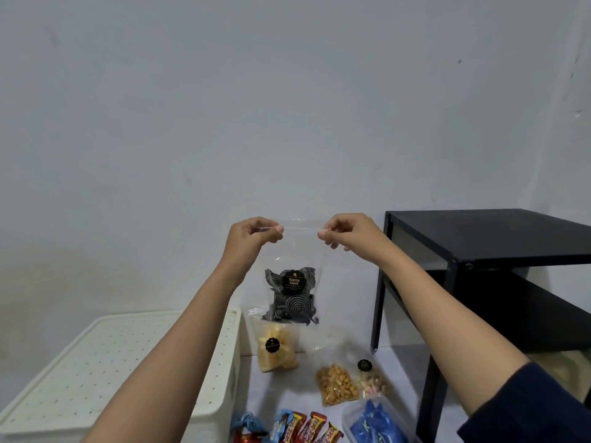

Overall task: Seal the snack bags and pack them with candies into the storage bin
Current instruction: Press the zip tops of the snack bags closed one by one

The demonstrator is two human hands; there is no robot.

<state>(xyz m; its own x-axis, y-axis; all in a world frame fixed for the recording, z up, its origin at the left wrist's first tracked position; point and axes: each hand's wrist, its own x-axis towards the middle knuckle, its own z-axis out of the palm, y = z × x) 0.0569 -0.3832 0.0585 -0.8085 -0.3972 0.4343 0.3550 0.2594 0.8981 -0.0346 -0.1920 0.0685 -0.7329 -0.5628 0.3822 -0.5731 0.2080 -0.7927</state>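
Note:
A clear snack bag [292, 292] with dark spiral crackers and a black round label hangs in the air before the wall. My left hand [252, 236] pinches its top left corner and my right hand [345, 233] pinches its top right corner, stretching the top edge between them. On the floor below lie a bag of yellow chips [276, 350], a bag of peanuts [335, 385], a small bag of pale candies [372, 383], several wrapped candy bars [297, 428] and a blue packet [377, 425]. The white perforated storage bin [121, 372] stands at the lower left with its lid on.
A black two-tier side table [479, 270] stands at the right against the grey wall, its legs close to the snack bags. The floor is covered with a pale sheet.

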